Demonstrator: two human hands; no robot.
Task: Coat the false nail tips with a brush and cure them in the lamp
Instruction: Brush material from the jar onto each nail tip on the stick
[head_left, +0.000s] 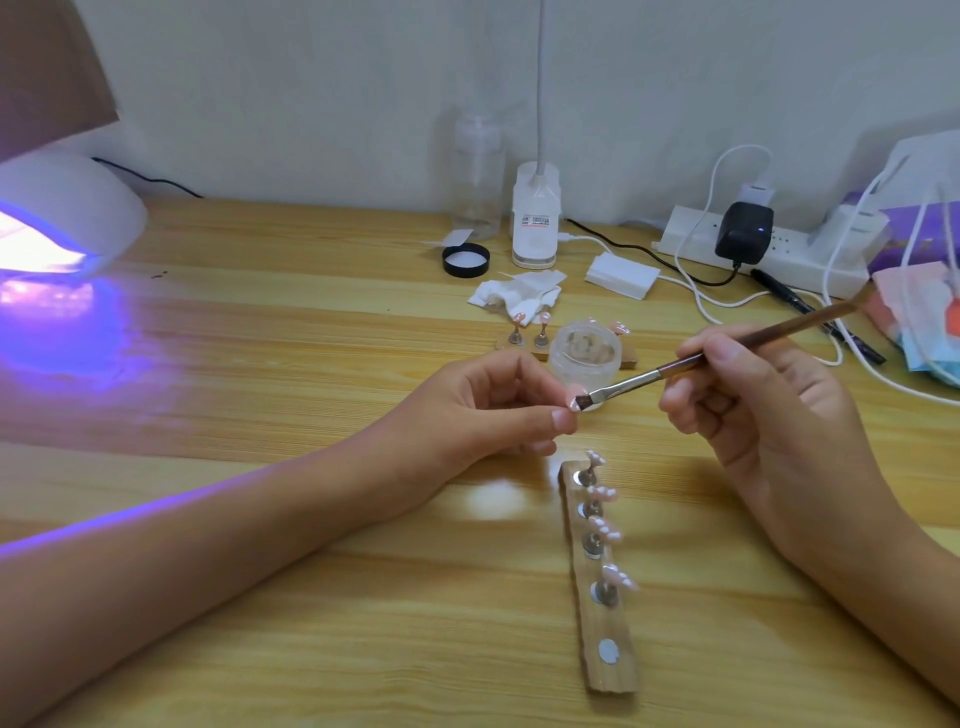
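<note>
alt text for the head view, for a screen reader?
The right hand holds a brush to a false nail tip pinched in the left hand, beside a wooden strip holding four more tips. A lit curing lamp glows far left on the table.

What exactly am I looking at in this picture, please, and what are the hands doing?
There is no machine here: a person works with bare hands, and the single picture comes from a camera worn on their head, looking down at a light wooden table. The left hand pinches a small pink false nail tip. The right hand holds a thin brown-handled brush, its bristles touching that tip. Nearer the person lies a long wooden strip carrying four more pink tips on small metal stands. Behind the hands stands a small clear round jar. At far left a white domed curing lamp glows violet.
</note>
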